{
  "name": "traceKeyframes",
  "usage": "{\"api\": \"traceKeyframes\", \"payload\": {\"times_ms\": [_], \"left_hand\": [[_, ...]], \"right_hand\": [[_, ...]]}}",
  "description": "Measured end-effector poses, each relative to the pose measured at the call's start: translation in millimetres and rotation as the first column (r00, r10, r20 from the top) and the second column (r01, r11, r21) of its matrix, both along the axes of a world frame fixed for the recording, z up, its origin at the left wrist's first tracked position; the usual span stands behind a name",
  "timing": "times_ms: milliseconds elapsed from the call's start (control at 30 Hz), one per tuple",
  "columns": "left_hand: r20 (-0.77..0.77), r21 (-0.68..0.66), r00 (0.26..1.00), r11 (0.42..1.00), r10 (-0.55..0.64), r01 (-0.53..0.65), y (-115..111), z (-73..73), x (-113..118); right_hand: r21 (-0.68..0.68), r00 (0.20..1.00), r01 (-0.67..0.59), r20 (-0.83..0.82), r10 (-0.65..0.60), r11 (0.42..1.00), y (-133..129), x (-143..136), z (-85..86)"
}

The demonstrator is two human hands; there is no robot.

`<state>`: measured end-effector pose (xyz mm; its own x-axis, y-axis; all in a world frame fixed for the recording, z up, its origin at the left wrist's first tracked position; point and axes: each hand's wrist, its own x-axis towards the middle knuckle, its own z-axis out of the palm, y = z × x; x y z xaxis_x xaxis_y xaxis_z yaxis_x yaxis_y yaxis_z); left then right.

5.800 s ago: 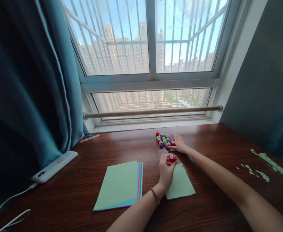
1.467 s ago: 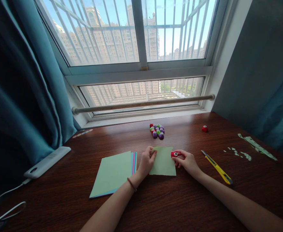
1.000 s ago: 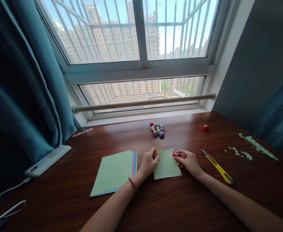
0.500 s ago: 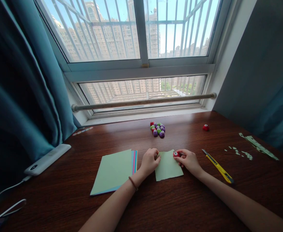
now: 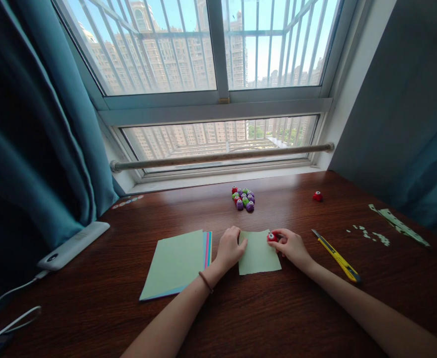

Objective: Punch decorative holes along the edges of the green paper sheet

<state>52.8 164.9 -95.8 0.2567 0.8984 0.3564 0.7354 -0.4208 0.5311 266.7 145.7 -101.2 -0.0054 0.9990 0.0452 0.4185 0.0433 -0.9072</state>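
A small square of pale green paper (image 5: pixel 257 256) with uneven edges lies in front of me. My left hand (image 5: pixel 231 248) is closed at its left edge, thumb over the paper and fingers curled. At the paper's upper right corner, my right hand (image 5: pixel 291 247) grips a small red craft punch (image 5: pixel 272 237) between thumb and fingers. The punch sits over the corner; whether the paper is inside its slot is hidden. Beyond the hands, several red, green and purple craft punches (image 5: pixel 244 200) stand in a cluster. Another red punch (image 5: pixel 317 196) stands apart at the back right.
A stack of coloured paper (image 5: pixel 175 263) lies left of my left hand. To the right are a yellow utility knife (image 5: pixel 337 257), punched-out paper bits (image 5: pixel 380 239) and punched green strips (image 5: pixel 404 228). A white power bank (image 5: pixel 74 246) with a cable rests far left, by the curtain.
The green paper has shifted slightly away from me and lies straighter. My left fingers have moved a little, with the thumb lower on the edge. The right hand stays on the red punch.
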Motion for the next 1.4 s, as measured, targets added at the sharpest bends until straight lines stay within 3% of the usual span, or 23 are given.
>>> {"api": "traceKeyframes", "payload": {"times_ms": [100,233,367,467,600,733,1000,1400], "left_hand": [[0.032,0.042,0.996,0.996,0.078,-0.079,-2,3.2,0],[0.078,0.212,0.979,0.957,0.187,-0.199,-7,11.3,-2],[-0.026,0.304,0.998,0.951,0.057,-0.047,-13,19.3,2],[-0.123,0.322,0.990,0.940,-0.076,0.112,-15,28.1,12],[-0.272,0.282,0.936,0.912,-0.222,0.299,-16,39.1,29],[-0.367,0.193,0.855,0.869,-0.367,0.456,-17,35.0,46],[-0.255,0.180,0.877,0.871,-0.407,0.457,-13,11.9,61],[-0.210,0.156,0.885,0.880,-0.415,0.449,-9,13.1,60]], "right_hand": [[0.029,1.000,0.012,0.010,-0.013,0.999,0,2,3.8],[0.223,0.993,0.083,0.068,-0.100,0.971,4,9,8.4],[0.222,0.988,0.135,0.037,-0.147,0.966,14,14,2.6],[0.275,0.979,0.114,0.135,-0.156,0.955,25,11,-6.7],[0.285,0.954,0.050,0.269,-0.130,0.957,33,3,-19.9],[0.267,0.928,0.010,0.357,-0.109,0.964,34,0,-28.5],[0.166,0.894,0.033,0.437,-0.103,0.986,40,0,-31.8],[0.117,0.883,0.019,0.464,-0.071,0.993,44,-3,-27.7]]}}
